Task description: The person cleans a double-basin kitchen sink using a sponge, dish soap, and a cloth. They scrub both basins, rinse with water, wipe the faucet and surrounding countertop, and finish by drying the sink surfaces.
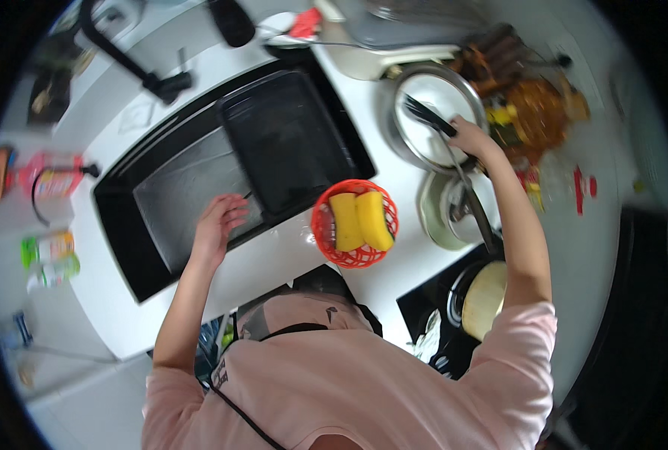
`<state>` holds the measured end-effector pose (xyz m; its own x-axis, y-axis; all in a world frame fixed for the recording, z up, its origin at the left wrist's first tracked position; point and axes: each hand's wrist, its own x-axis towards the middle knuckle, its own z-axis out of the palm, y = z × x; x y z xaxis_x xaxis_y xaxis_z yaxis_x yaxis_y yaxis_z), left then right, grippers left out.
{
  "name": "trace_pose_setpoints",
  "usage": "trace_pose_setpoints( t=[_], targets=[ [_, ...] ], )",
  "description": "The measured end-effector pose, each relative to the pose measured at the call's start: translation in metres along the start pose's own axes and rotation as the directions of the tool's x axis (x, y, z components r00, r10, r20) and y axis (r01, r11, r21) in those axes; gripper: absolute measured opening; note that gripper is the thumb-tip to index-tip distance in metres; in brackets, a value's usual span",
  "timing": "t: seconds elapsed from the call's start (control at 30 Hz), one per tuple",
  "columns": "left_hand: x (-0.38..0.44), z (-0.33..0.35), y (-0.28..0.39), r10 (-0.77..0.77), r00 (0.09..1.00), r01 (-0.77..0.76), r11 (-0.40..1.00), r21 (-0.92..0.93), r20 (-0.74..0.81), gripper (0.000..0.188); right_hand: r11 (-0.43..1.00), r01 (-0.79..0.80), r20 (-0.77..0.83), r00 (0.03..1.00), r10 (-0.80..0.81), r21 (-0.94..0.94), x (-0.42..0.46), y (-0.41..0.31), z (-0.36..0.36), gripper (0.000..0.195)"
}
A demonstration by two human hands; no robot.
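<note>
My left hand (pixel 221 216) hovers over the near edge of a black sink (pixel 187 191), fingers apart and holding nothing. A black tray or basin insert (pixel 289 140) covers the sink's right part. Over at the right, my right hand (pixel 470 136) grips the end of a black utensil (pixel 429 115) above a steel-rimmed pot (pixel 401 146); its far end is blurred. A long utensil with a dark handle (pixel 477 214) slants from the pot over stacked bowls (pixel 432 211). Between my hands, a red plastic basket (pixel 356 260) holds yellow sponges (pixel 373 221).
A black faucet (pixel 162 84) rises behind the sink. Soap bottles (pixel 58 175) stand at the left. An amber oil bottle (pixel 539 118) is beyond the pot. At lower right, a pan with a pale interior (pixel 483 292) sits on a black stovetop (pixel 418 304).
</note>
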<state>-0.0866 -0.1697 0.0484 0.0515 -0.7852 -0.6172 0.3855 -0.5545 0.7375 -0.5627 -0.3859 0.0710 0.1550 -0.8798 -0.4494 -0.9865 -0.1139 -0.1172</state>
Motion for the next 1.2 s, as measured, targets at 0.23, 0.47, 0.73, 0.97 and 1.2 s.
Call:
trace_pose_setpoints(
  t=[0.23, 0.47, 0.73, 0.97, 1.2],
  targets=[
    [-0.015, -0.047, -0.020, 0.009, 1.000, -0.012, 0.994, 0.105, 0.021, 0.023, 0.958, 0.063, -0.172, 0.978, -0.115, -0.281, -0.031, 0.015, -0.030, 0.054],
    [-0.047, -0.145, 0.000, 0.157, 0.971, -0.130, 0.980, 0.153, -0.180, 0.022, 0.955, 0.258, -0.164, 0.945, -0.281, -0.147, -0.088, -0.220, -0.063, 0.042],
    [-0.069, -0.262, 0.042, 0.416, 0.799, -0.318, 0.905, 0.282, -0.434, 0.020, 0.610, 0.774, -0.029, 0.623, -0.782, 0.173, -0.070, -0.446, 0.001, 0.039],
    [-0.028, -0.370, 0.172, 0.920, 0.260, -0.438, 0.383, 0.813, -0.294, 0.049, 0.574, 0.817, -0.348, 0.555, -0.756, 0.057, 0.085, -0.594, 0.094, 0.053],
    [0.063, -0.440, 0.275, 0.998, 0.061, -0.083, -0.024, 0.996, 0.029, 0.077, 0.712, 0.635, -0.625, 0.434, -0.649, -0.299, 0.161, -0.648, 0.145, 0.042]
  ],
)
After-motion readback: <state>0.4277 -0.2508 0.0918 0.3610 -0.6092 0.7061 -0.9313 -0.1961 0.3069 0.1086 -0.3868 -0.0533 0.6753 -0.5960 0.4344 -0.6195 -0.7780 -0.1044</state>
